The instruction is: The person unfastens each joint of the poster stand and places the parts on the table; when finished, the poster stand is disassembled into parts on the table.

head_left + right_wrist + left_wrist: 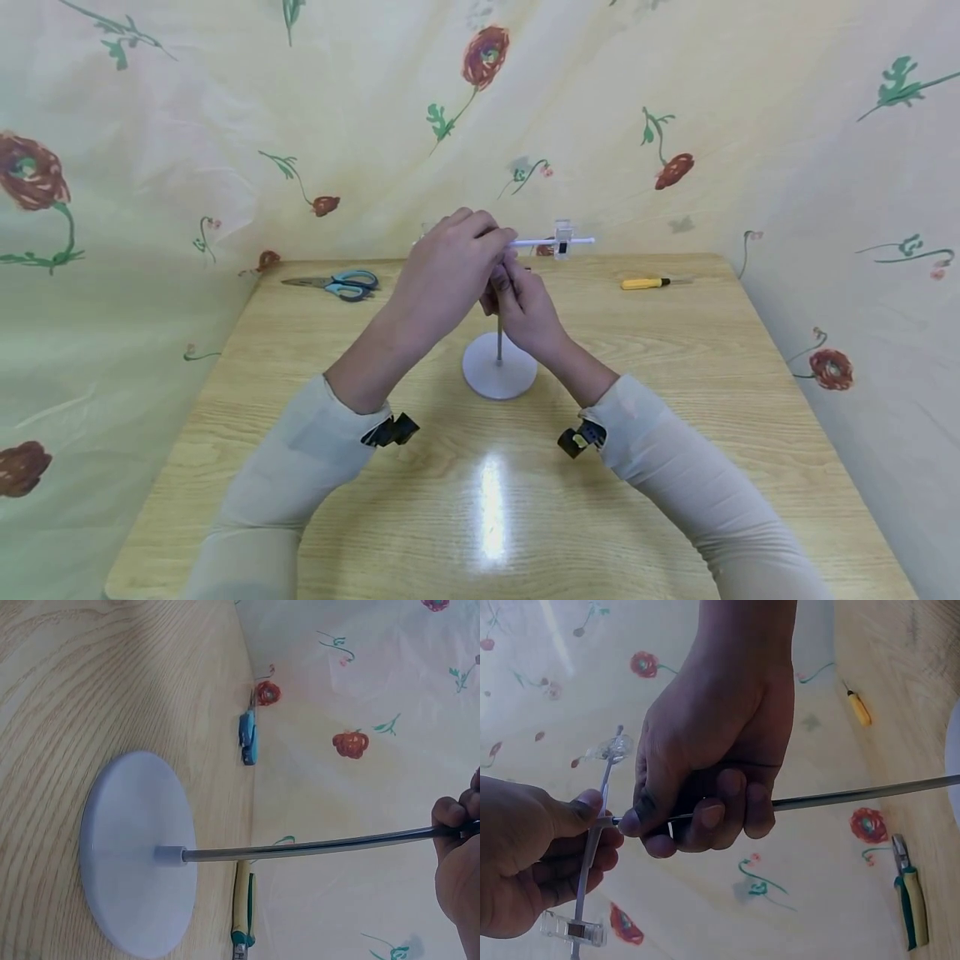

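A stand with a round white base and a thin metal rod stands upright on the table. At the rod's top lies a white crossbar with a clear plastic clip near each end. My left hand pinches the crossbar at its middle, where it meets the rod. Just below that joint, my right hand grips the rod, its fingers curled round the metal. In the head view the joint is hidden behind my hands.
Blue-handled scissors lie at the table's back left. A yellow screwdriver lies at the back right. Pliers with green and cream handles rest near the back edge. A flowered cloth hangs behind the table.
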Action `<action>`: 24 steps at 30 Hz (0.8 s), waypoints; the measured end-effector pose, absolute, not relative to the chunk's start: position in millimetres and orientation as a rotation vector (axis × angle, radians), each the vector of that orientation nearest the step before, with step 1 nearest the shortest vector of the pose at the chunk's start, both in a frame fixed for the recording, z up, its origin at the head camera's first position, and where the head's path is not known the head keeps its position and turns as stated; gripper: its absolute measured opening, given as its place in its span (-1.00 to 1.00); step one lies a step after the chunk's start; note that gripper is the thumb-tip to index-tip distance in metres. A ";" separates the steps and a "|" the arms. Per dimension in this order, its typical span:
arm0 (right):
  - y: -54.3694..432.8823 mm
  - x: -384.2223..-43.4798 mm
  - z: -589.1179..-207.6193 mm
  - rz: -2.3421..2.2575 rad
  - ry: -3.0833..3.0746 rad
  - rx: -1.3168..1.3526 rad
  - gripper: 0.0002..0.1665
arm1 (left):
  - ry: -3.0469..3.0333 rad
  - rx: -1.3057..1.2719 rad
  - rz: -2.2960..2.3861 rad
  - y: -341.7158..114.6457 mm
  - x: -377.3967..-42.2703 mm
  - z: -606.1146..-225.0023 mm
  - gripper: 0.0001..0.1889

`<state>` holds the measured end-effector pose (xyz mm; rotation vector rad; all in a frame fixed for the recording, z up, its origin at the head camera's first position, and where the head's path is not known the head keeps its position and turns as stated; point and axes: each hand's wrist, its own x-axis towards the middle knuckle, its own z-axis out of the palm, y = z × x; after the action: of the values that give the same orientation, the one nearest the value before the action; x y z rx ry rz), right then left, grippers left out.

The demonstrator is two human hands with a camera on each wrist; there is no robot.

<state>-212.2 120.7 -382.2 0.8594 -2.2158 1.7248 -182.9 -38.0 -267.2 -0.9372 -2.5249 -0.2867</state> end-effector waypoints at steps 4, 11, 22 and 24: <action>119.5 -211.8 -381.7 1.714 -2.227 0.846 -0.65 | -2.536 -0.922 -0.287 -36.4 -183.1 -265.4 -0.75; 118.7 -209.8 -381.1 1.703 -2.227 0.841 -0.65 | -2.519 -0.922 -0.299 -35.3 -183.8 -264.8 -0.78; 118.9 -210.1 -383.8 1.703 -2.189 0.875 -0.67 | -2.501 -0.926 -0.274 -33.1 -183.7 -264.5 -0.76; 118.8 -210.4 -383.8 1.708 -2.188 0.873 -0.68 | -2.503 -0.925 -0.275 -32.9 -184.0 -264.7 -0.77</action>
<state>-210.4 118.8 -383.8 0.8733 -2.1879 1.7080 -184.0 -32.9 -264.7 -0.9249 -2.5033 -0.2751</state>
